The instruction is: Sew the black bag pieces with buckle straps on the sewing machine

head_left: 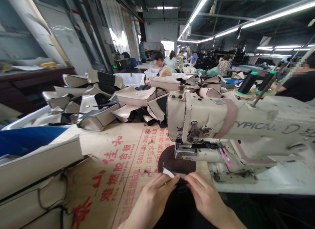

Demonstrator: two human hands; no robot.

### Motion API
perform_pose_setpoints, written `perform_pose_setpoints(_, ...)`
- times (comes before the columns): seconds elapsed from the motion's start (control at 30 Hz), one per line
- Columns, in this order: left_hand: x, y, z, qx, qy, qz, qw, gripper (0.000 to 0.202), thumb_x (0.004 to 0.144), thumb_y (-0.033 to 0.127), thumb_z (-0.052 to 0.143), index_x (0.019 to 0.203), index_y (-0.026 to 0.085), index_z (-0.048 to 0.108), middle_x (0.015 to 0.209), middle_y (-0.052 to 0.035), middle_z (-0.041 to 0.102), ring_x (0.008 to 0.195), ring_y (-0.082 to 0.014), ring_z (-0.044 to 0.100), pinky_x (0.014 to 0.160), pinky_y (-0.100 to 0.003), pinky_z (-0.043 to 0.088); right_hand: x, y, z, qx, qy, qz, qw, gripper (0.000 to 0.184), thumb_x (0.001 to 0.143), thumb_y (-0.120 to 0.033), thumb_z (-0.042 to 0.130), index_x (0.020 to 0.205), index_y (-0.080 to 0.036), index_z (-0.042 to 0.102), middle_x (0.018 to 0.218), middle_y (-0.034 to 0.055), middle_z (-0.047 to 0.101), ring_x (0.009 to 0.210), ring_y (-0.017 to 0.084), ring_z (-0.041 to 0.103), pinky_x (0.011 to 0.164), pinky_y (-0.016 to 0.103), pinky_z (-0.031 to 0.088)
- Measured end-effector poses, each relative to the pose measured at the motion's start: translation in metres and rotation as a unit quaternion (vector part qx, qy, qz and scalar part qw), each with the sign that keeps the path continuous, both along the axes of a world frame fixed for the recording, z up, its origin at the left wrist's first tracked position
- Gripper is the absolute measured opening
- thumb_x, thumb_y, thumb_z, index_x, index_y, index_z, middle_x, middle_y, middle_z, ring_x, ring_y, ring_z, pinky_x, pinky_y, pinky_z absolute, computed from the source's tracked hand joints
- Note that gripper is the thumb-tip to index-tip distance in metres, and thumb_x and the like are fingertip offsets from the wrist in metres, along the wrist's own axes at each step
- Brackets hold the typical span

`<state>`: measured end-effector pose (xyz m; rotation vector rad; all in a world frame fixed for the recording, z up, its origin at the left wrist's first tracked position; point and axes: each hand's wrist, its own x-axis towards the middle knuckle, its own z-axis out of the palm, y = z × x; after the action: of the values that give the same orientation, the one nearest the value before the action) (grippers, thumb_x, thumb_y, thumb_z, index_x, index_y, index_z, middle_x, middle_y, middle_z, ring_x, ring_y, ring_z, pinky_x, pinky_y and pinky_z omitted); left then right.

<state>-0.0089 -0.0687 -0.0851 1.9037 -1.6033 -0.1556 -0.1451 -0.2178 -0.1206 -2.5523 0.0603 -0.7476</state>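
My left hand (155, 199) and my right hand (204, 196) pinch the top edge of a black material panel (180, 202) from either side, low in the view. A white strip (168, 172) shows along that edge, under my left fingers. Just ahead of my hands lies a dark brown round piece (173, 160) on the plywood work board (110, 166), which carries red printing. The needle area and presser foot (187, 151) of a cream sewing machine (221, 124) stand a little beyond my right hand, not touching the panel.
Piles of beige and black panels (98, 104) fill the area beyond the board, with more beige panels (31, 166) at near left. Black thread cones (248, 83) stand behind the machine. A co-worker (300, 86) is at right, and several other people sit farther back.
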Motion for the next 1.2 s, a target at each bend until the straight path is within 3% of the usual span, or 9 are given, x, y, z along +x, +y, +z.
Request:
perform_pose_setpoints(0.2,0.005,-0.009,0.001,0.018,-0.075,-0.026,0.997,0.039,0.083,0.003,0.035,0.114,0.021,0.051,0.09,-0.005,0.056,0.087,-0.0143,0.054,0.083,-0.027,0.047,0.0,-0.002,0.004,0.028,0.032,0.001,0.999,0.027,0.089,-0.013,0.035,0.113,-0.018,0.047,0.094,0.0061,0.054,0.089,0.017,0.052,0.079,0.034,0.05)
perform_pose_setpoints(0.4,0.007,-0.018,0.007,0.053,-0.041,-0.039,0.997,0.027,0.087,0.011,0.034,0.102,0.02,0.055,0.089,-0.0046,0.054,0.083,-0.0145,0.053,0.075,-0.026,0.047,-0.001,-0.009,0.005,-0.015,0.057,0.016,0.998,0.036,0.088,-0.009,0.031,0.122,-0.016,0.04,0.098,0.0083,0.053,0.092,0.018,0.051,0.082,0.035,0.049)
perform_pose_setpoints(0.6,0.012,-0.019,0.001,0.048,0.035,-0.021,0.998,0.026,0.089,0.019,0.037,0.107,0.025,0.055,0.095,-0.0026,0.056,0.088,-0.0132,0.054,0.08,-0.025,0.047,0.001,-0.012,0.007,-0.001,0.064,0.012,0.998,0.031,0.087,-0.008,0.032,0.113,-0.017,0.046,0.095,0.007,0.053,0.091,0.018,0.05,0.083,0.036,0.049)
perform_pose_setpoints(0.87,0.016,-0.018,0.001,0.028,0.045,-0.033,0.998,0.026,0.089,0.017,0.038,0.107,0.026,0.055,0.1,-0.0018,0.056,0.094,-0.0126,0.053,0.084,-0.024,0.045,0.005,-0.011,0.007,0.01,0.079,0.022,0.997,0.03,0.09,-0.012,0.031,0.117,-0.018,0.043,0.096,0.0075,0.052,0.092,0.019,0.049,0.081,0.038,0.048)
perform_pose_setpoints(1.07,0.014,-0.019,0.002,0.047,0.059,-0.023,0.997,0.025,0.089,0.019,0.037,0.105,0.024,0.056,0.089,-0.002,0.055,0.084,-0.0125,0.054,0.075,-0.023,0.046,0.004,-0.012,0.005,0.019,0.086,0.02,0.996,0.033,0.09,-0.012,0.03,0.12,-0.019,0.039,0.099,0.0076,0.051,0.093,0.019,0.048,0.082,0.037,0.047)
perform_pose_setpoints(1.2,0.014,-0.024,0.004,0.051,0.093,-0.018,0.994,0.024,0.089,0.022,0.038,0.1,0.023,0.059,0.086,-0.0022,0.054,0.081,-0.012,0.054,0.074,-0.022,0.046,0.005,-0.012,0.008,0.027,0.095,0.009,0.995,0.026,0.089,-0.011,0.03,0.11,-0.018,0.045,0.094,0.0066,0.052,0.09,0.019,0.048,0.079,0.037,0.047)
